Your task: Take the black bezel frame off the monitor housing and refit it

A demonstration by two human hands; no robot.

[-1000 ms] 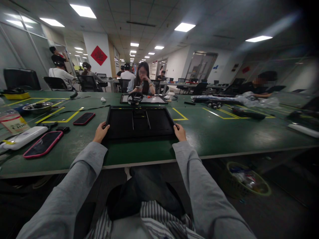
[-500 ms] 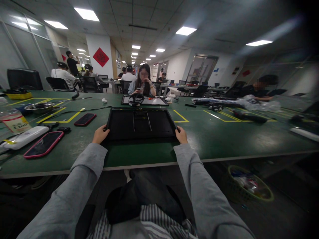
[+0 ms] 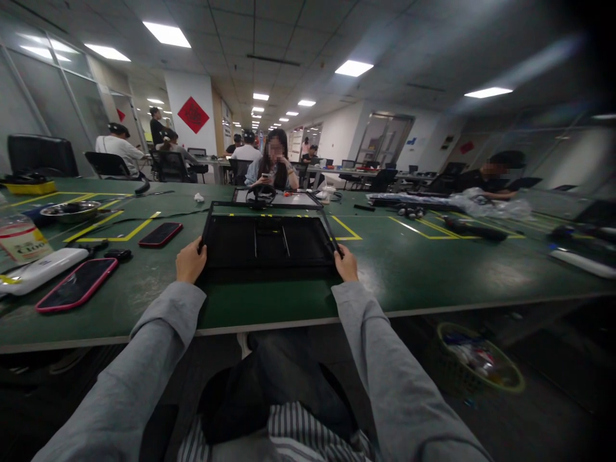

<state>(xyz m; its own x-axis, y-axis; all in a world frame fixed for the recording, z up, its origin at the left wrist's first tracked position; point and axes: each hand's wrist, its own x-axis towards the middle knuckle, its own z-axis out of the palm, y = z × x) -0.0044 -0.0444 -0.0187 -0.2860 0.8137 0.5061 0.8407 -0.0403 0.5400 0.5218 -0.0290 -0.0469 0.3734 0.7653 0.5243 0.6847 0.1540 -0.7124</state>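
Head view: both hands (image 3: 191, 262) (image 3: 346, 264) clamp opposite edges of what seems a black frame (image 3: 330, 228).

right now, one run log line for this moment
left hand: gripping black frame, left side; right hand: gripping its right side; black panel: between hands

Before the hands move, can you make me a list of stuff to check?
1. Left hand gripping the frame: ok.
2. Right hand gripping the frame: ok.
3. Frame lined up with the panel at the far edge: not ok, table shows between them.
4. Near phone and far phone out of the way: ok, both lie apart, off to the left.
5. Nothing under the panel: cannot tell, it's hidden.
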